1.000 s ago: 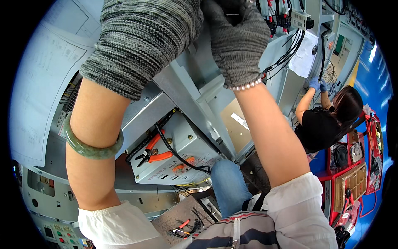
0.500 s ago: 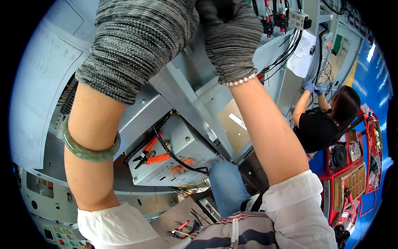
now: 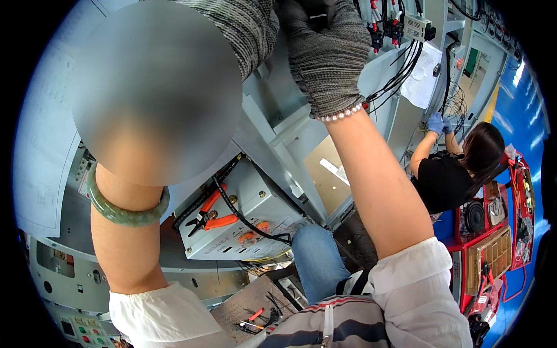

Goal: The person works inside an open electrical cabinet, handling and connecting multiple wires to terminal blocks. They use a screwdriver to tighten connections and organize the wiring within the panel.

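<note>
Both my hands are raised to the top edge of the head view, inside a grey metal cabinet frame [image 3: 268, 136], in dark grey knitted gloves. My left hand [image 3: 250, 30] is mostly covered by a round blurred patch, and its fingers do not show. Beside it, my right hand [image 3: 326, 58] has its thumb and fingers curled around something dark that I cannot make out; the fingertips are cut off. Below them, orange-handled pliers [image 3: 218, 222] rest on a light grey metal box [image 3: 264, 194] with a black cable [image 3: 246, 222] across it.
A large paper drawing [image 3: 43, 151] hangs at left. Black wires [image 3: 400, 72] hang near my right hand. At right, a co-worker in black [image 3: 449, 177] handles cables beside red tool cases [image 3: 458, 272]. Tools with red handles [image 3: 255, 315] lie on a board [image 3: 232, 313] below.
My right hand has shifted slightly right and down. A blurred patch now covers most of my left glove. The pliers and box have not moved.
</note>
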The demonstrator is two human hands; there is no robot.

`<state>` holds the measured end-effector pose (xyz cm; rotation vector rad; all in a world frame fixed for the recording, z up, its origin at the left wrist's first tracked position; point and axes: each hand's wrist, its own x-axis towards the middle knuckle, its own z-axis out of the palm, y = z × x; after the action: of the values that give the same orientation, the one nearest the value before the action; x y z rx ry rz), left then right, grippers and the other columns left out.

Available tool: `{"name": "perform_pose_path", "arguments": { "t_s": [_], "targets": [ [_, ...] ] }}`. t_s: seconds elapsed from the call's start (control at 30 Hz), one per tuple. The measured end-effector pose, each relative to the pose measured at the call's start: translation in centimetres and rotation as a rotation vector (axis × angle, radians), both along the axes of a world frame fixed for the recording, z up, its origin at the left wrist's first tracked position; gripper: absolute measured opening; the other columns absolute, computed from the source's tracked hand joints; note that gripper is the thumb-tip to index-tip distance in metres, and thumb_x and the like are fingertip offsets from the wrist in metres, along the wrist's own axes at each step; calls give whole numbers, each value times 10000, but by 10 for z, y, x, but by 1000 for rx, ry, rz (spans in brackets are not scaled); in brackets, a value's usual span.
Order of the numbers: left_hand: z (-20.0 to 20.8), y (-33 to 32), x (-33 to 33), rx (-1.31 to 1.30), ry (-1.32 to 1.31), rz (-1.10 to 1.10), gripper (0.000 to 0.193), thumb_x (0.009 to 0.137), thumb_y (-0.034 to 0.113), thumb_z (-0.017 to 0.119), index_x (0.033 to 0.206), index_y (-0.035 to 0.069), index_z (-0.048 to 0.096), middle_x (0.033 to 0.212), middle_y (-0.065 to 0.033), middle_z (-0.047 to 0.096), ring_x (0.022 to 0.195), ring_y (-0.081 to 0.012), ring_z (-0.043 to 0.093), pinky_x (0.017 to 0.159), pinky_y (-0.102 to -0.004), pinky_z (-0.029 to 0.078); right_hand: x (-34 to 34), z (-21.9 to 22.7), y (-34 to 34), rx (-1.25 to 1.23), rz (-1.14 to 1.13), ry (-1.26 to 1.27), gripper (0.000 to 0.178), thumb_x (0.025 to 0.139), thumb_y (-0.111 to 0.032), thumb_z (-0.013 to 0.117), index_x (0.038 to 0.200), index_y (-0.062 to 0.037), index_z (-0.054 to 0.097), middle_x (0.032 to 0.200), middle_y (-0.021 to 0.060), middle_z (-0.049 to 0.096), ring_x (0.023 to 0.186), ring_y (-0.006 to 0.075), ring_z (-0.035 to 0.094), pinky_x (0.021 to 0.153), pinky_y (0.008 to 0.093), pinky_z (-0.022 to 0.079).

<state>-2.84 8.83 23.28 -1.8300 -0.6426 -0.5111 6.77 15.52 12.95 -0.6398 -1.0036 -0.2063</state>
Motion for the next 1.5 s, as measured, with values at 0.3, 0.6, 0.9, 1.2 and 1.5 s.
{"name": "perform_pose_path", "arguments": {
  "t_s": [0.3,0.6,0.9,1.2,1.5],
  "targets": [
    [0,-6,0,-25,-16,18,263,699,75,607,937,82,720,862,-160,629,864,-308,620,944,-436,452,-3,2,-19,-93,81,64,121,836,-132,703,898,-28,696,738,112,664,636,239,621,615,353,485],
    [0,8,-6,-164,-87,-72,284,714,82,616,977,96,725,880,-140,630,894,-296,616,930,-425,465,0,5,-13,-53,-44,-30,89,811,-102,701,879,-44,706,739,128,646,672,269,622,618,361,483],
    [-5,-8,5,32,-45,116,241,710,92,602,924,61,709,885,-164,638,858,-314,620,873,-415,487,1,3,-9,-23,104,-26,105,819,-138,709,828,-39,676,706,128,629,592,257,594,561,358,456],
    [-1,-4,1,-33,-43,10,280,709,93,594,959,81,718,887,-168,624,878,-336,615,850,-428,499,2,1,-5,110,47,10,143,840,-109,686,954,-29,713,763,124,665,628,239,631,602,338,493],
    [-2,-9,2,-53,-43,17,280,704,83,590,951,82,721,933,-163,634,874,-334,617,879,-431,494,-2,3,-7,-132,-164,-73,131,846,-163,678,874,-36,686,708,148,629,642,298,623,604,385,480]
  ]
}}
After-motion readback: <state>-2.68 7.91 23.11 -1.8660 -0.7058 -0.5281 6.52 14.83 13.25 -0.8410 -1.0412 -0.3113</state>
